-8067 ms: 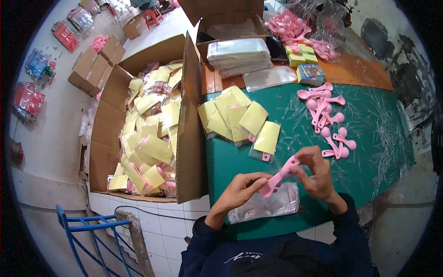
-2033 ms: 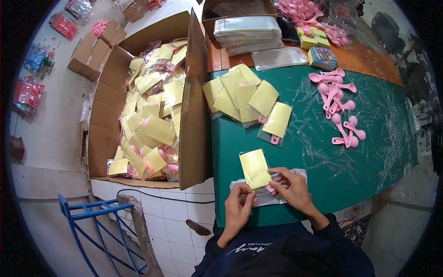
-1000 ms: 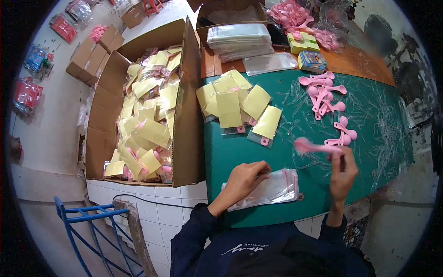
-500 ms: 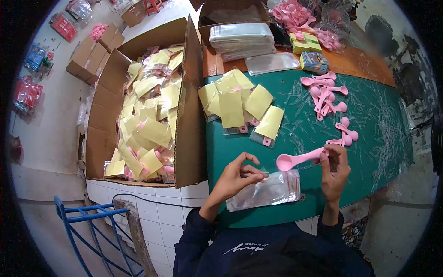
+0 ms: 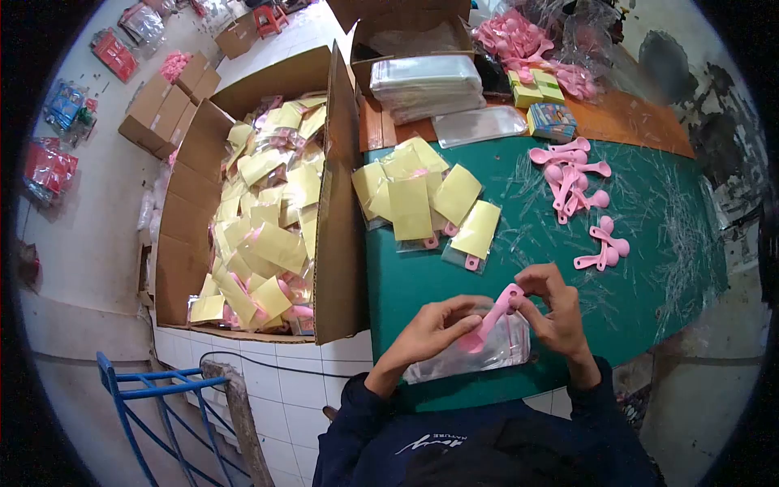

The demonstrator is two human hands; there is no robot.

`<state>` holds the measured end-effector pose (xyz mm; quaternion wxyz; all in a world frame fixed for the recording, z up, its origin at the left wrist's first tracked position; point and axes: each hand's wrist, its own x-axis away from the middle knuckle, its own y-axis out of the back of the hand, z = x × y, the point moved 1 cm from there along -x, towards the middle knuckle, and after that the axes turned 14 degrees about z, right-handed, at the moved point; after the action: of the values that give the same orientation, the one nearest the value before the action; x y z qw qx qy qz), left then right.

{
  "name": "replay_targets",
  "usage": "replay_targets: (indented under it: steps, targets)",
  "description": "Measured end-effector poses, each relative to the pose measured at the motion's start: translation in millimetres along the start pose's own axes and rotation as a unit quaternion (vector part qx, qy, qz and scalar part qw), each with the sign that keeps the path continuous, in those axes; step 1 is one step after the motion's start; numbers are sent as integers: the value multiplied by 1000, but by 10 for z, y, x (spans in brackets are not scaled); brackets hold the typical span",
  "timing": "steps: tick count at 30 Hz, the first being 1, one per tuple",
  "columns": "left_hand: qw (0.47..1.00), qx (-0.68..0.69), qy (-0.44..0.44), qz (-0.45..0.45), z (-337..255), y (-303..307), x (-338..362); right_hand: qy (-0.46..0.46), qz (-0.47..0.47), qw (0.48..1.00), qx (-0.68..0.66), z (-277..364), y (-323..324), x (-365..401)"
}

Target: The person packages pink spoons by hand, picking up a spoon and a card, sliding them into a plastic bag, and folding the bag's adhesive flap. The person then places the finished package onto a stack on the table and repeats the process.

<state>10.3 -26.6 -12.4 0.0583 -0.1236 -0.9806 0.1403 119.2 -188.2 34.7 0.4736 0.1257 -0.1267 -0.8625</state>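
A pink measuring spoon point(image 5: 489, 321) slants down over a stack of clear plastic bags point(image 5: 505, 354) at the table's front edge. My right hand point(image 5: 557, 313) pinches the spoon by the holed end of its handle. The bowl points down and left, at the mouth of the top bag, partly covered by clear film. My left hand point(image 5: 434, 331) is closed on that bag's edge beside the spoon, thumb against fingers. Farther up the green table, loose pink spoons point(image 5: 572, 180) lie in a pile, with a smaller group of spoons point(image 5: 604, 245) nearer me.
Packed bags with yellow cards point(image 5: 408, 199) lie left of centre on the table. A large cardboard box point(image 5: 337, 203) of similar packs stands at the left. Behind are stacked clear sleeves point(image 5: 426, 81) and small card stacks point(image 5: 552, 120). Plastic strips litter the right side.
My right hand has brought the spoon left and down, turning it from nearly level to steeply slanted with its bowl at the bag. My left hand has shifted slightly down and right.
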Motion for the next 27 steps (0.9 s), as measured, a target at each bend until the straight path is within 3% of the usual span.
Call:
replay_targets:
  steps: [3, 6, 9, 10, 11, 13, 15, 16, 18, 20, 23, 24, 27]
  targets:
    - [988, -98, 104, 54, -169, 56, 30, 73, -14, 992, 104, 85, 56, -59]
    - [999, -16, 23, -23, -173, 22, 48, 132, 126, 974, 133, 244, 169, -202]
    - [997, -9, -42, -60, -208, 27, 53, 260, 258, 914, 175, 268, 196, -510]
    - [995, -21, -67, -65, -225, 42, 50, 228, 323, 915, 77, 139, 328, -628]
    - [993, -32, -92, -71, -237, 46, 54, 211, 295, 931, 26, -33, 534, -837]
    - [992, -18, -106, -64, -211, 68, 127, 133, 60, 974, 176, -623, 1312, -1507]
    - [991, -18, -116, -68, -181, 74, 200, -18, -127, 943, 306, -1351, 2139, -2108]
    - [991, -30, -110, -66, -161, 78, 253, -35, -82, 954, 287, -1796, 2661, -2201]
    - [992, -27, -83, -90, -158, 44, 359, -142, -53, 935, 320, -1972, 2932, -2335]
    - [992, -14, -42, -122, -173, 17, 459, -325, -88, 850, 404, -1931, 2665, -2307]
    - [988, 22, -67, -141, -96, 36, 535, -228, -306, 791, 479, -1986, 2520, -2245]
    - [988, 39, -53, -141, -97, 44, 539, -139, -345, 731, 572, -2146, 2557, -2263]
    - [989, 36, -57, -132, -178, 69, 465, -152, -339, 822, 430, -2181, 2603, -2296]
